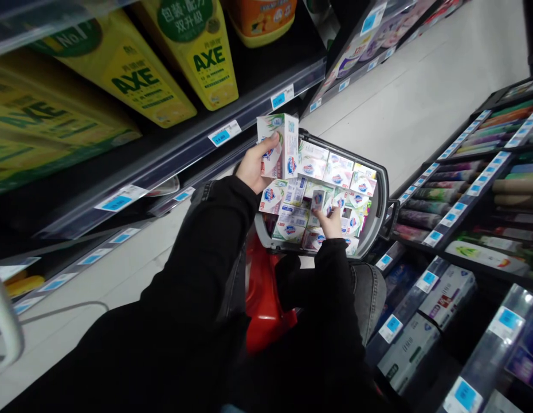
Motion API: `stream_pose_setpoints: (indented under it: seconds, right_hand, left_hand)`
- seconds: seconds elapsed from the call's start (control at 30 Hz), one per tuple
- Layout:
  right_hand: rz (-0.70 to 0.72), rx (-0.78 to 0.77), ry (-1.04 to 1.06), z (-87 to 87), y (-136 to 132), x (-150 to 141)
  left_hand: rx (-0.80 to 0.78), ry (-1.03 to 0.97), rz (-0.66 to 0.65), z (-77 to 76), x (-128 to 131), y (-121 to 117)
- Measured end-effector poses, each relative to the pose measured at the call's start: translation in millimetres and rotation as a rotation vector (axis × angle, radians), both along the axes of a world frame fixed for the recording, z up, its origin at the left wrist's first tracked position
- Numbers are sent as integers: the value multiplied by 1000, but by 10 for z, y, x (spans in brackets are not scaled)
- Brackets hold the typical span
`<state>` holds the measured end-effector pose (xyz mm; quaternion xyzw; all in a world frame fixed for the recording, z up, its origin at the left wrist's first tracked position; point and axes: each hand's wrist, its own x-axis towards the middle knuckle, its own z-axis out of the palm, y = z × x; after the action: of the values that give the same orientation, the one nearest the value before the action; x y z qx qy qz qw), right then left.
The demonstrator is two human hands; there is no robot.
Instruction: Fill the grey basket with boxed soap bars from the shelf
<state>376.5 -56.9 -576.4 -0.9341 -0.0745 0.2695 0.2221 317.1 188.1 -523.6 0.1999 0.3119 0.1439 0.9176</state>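
Note:
My left hand (255, 163) is closed around a white soap box (291, 146) with a blue-and-red logo and green leaf print, held up at the left rim of a grey basket (380, 189). Inside the basket, my right hand (332, 222) pinches a smaller-looking soap box (318, 201) between thumb and fingers. Similar soap boxes (290, 229) fill the basket around both hands, some in rows and others tilted. The right fingertips partly cover the boxes behind them.
Yellow AXE bottles (210, 63) stand on the dark shelf (266, 77) at upper left. A red stool-like object (269, 298) is below the basket, between my legs. To the right, shelves hold rows of tubes (425, 218) and boxes (447, 295). Pale floor (421, 97) runs along the aisle.

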Motion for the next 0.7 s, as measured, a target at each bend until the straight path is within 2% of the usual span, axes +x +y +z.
stream_pose_setpoints:
  seconds: [0.07, 0.17, 0.3, 0.4, 0.53, 0.7]
  right_hand:
    - [84, -106, -108, 62, 81, 1]
    - [363, -231, -309, 188, 251, 97]
    - [616, -276, -324, 199, 496, 249]
    - [678, -262, -343, 55, 589, 297]
    - [684, -220, -441, -143, 549, 289]
    - [735, -153, -507, -189, 501, 266]
  left_hand:
    - [-13, -33, 19, -10, 2, -1]
    - [-22, -49, 23, -21, 4, -2]
    - [-22, -12, 15, -9, 11, -2]
    - [-15, -12, 23, -1, 16, -4]
    - [-29, -50, 36, -1, 8, 4]
    - [-31, -51, -2, 24, 6, 13]
